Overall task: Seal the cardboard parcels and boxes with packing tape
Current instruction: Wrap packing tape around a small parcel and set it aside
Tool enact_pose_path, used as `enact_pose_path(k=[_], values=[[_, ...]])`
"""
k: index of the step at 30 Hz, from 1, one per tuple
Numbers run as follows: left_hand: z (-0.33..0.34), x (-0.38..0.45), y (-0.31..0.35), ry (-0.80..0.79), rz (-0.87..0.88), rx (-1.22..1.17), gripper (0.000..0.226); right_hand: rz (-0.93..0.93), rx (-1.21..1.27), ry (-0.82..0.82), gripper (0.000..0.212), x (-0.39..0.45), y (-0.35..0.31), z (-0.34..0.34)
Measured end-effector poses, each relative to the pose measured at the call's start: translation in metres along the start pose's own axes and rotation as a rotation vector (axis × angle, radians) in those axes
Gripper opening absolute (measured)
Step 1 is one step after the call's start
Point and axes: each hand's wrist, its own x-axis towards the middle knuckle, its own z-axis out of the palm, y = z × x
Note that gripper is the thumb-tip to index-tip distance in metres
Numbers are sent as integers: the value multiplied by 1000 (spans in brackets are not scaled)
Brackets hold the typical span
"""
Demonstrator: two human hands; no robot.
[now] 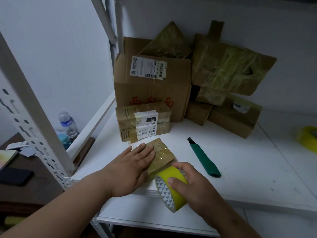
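A small flat parcel [161, 154] lies on the white shelf [240, 169], near its front edge, with glossy tape already across its top. The left hand [132, 166] lies flat on the parcel's left half, fingers straight and pressed together, palm down, hiding that side. The right hand [190, 183] grips a yellow tape roll [169, 188], thumb over the outer band and fingers curled behind it; the roll stands on edge at the parcel's near right corner, partly past the shelf lip. Whether a strip runs from roll to parcel is hard to make out. A green box cutter [204, 159] lies to the right, apart from the parcel, with bare shelf around it and more bare shelf farther right. Just behind the parcel sits a taped box with a white label [145, 122], and behind that a taller carton [152, 86] and a leaning stack of taped boxes [226, 74] against the wall, closing off the back. A second yellow roll [308, 139] is cut off by the right edge. A slotted upright post [34, 117] bounds the left; beyond it, a water bottle [67, 123] and a dark table [25, 177], dim and blurred.
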Motion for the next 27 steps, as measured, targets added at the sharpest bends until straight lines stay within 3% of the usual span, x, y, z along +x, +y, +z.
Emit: enact_pose_path(k=[6, 9, 12, 15, 17, 20, 27], values=[[-5, 1, 5, -121, -37, 90, 100, -49, -71, -11, 34, 3, -2, -2], [-2, 2, 5, -113, -19, 144, 94, -177, -98, 88, 35, 15, -10, -10], [-2, 3, 6, -121, -16, 157, 95, -376, -441, -48, 48, 43, -10, -17], [-1, 1, 3, -118, 1, 138, 93, -417, -802, -290, 68, 67, -6, -24], [5, -1, -7, -6, 37, 130, 84, -433, -985, -330, 83, 72, -8, -31], [19, -6, -29, 170, 35, 93, 67, -545, -1158, -246, 89, 71, -2, -36], [29, -5, -50, 200, 57, 123, 54, -666, -1046, -102, 81, 79, 21, -15]])
